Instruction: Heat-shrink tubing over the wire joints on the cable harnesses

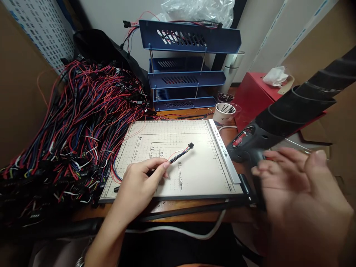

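Observation:
My left hand (140, 185) rests on a cream paper cutter board (194, 174) and pinches a thin wire lead (180, 154) with red, blue and black strands and a small black connector at its far end. My right hand (294, 193) is blurred at the right, fingers spread, just in front of the grip of a black heat gun (250, 142) that lies beside the board's right edge. Whether the hand touches the gun I cannot tell. A ribbed black tube (306, 100) runs from the gun to the upper right.
A large heap of red, blue and black wire harnesses (72, 126) covers the table's left side. A blue three-tier letter tray (186, 70) stands at the back, with a white paper cup (224, 113) of small parts beside it. A red box (254, 94) is at right.

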Demonstrator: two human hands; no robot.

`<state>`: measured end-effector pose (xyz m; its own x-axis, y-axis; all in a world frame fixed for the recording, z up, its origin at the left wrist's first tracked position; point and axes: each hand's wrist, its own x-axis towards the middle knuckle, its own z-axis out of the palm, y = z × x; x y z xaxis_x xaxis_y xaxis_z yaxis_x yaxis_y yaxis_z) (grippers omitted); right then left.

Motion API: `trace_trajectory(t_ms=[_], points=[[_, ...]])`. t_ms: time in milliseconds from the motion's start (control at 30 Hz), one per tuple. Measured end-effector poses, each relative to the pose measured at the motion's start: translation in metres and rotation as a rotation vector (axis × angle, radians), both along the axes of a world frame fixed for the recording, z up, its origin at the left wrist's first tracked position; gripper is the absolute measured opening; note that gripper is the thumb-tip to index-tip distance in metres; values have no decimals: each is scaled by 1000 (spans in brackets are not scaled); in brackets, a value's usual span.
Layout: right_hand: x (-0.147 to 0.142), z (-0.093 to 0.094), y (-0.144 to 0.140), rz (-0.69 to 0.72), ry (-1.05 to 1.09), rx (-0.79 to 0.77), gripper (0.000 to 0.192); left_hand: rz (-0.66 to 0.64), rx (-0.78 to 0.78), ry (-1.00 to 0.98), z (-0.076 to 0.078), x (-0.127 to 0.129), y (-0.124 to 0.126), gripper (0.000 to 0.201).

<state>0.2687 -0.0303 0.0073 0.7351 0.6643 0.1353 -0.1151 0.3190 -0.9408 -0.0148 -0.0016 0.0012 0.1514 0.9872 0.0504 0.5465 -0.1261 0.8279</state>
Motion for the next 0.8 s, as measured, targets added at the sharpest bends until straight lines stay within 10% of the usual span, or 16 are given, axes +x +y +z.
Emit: trace_trajectory(t_ms=[100, 167, 300, 400, 467, 567, 800], points=[[9, -2, 18, 953, 758, 142, 58, 20, 20, -51, -3, -1, -1, 36], [19, -4, 29, 1286, 1665, 166, 51, 23, 35, -62, -5, -1, -2, 36], [24, -2, 42, 647, 3255, 561, 46, 10, 84, -26, -6, -2, -2, 29], [20, -3, 48, 217, 3615, 686, 44, 4, 164, 19, -6, -1, 0, 27], [14, -6, 51, 374, 3446, 708, 49, 18, 214, 45, -5, -1, 0, 27], [-3, -8, 50, 712, 2594, 663, 73, 39, 234, 60, -4, -2, 0, 29], [-56, 0, 31, 325, 269, 241, 56, 101, 231, 67, -6, -1, -3, 29]])
